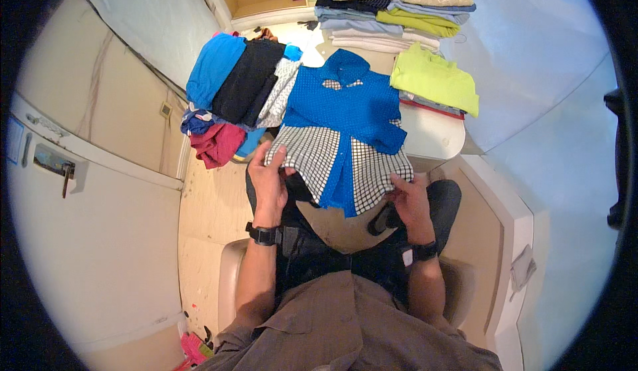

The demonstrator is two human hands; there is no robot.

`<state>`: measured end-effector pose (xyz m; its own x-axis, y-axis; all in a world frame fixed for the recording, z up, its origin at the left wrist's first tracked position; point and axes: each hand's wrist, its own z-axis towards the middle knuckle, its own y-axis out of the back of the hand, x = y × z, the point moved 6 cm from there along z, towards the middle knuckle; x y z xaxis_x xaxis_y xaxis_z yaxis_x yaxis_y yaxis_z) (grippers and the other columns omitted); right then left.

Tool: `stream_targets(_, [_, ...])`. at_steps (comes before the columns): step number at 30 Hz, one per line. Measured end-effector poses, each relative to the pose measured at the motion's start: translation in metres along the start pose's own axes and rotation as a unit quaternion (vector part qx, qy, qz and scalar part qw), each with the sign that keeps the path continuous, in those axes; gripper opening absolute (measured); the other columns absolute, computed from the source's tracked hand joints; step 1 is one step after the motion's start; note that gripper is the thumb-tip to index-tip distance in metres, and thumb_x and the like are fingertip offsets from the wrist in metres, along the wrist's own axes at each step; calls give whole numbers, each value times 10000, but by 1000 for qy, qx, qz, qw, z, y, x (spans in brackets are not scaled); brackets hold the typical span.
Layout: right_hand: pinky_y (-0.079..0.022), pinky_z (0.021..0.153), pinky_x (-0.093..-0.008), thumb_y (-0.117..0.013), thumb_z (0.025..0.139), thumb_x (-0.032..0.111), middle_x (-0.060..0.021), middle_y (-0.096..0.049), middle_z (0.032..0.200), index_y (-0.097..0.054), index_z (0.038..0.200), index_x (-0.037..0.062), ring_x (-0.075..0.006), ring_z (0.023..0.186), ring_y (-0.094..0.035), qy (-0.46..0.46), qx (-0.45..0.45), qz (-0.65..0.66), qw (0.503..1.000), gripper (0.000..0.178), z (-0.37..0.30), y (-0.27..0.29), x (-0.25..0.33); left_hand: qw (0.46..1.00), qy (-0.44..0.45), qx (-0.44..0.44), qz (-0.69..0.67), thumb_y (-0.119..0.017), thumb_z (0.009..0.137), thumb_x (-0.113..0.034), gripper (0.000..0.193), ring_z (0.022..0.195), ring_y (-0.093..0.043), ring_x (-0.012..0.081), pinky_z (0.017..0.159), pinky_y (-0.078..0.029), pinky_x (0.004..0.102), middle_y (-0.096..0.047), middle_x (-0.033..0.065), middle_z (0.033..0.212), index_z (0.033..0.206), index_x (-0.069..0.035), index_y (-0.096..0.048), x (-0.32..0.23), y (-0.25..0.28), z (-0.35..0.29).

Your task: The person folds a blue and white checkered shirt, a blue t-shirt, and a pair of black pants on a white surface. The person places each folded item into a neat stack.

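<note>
A blue shirt (342,105) with black-and-white checked lower panels lies front up on the white table, its collar away from me and its sleeves folded across the body. The lower hem hangs over the table's near edge above my lap. My left hand (269,178) pinches the hem's left corner between thumb and fingers. At the right corner, my right hand (411,198) grips the checked cloth the same way. Both wrists wear black bands.
Left of the shirt sits a heap of clothes (232,78) in blue, black, white and maroon. Folded garments (385,22) are stacked at the back. A lime-yellow folded garment (435,78) rests on the white table (432,135) at the right. A white door (93,218) stands at far left.
</note>
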<state>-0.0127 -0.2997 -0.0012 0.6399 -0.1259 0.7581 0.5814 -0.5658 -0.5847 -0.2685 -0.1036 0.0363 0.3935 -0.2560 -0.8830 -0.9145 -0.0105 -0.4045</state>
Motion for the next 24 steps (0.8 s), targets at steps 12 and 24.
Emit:
stream_targets(12, [-552,968,-477,-598,992,113,-192,-658,1187,-600,1168,-4,-330,1124,-658,37,-59,207,976,211,213,-39,82,994,41,84,-62,-617,976,-70,205,979,-725,290,706,-640,322,-678,138,1061,1155,29,-610,-25,-130,191])
stream_targets(24, [-560,804,-443,-725,904,150,-158,-674,1059,-629,1168,6,-300,964,-676,293,-279,-575,711,316,132,16,66,889,-161,-94,418,-805,848,-274,606,740,-644,201,653,-524,333,-680,129,933,1292,70,-576,63,-19,173])
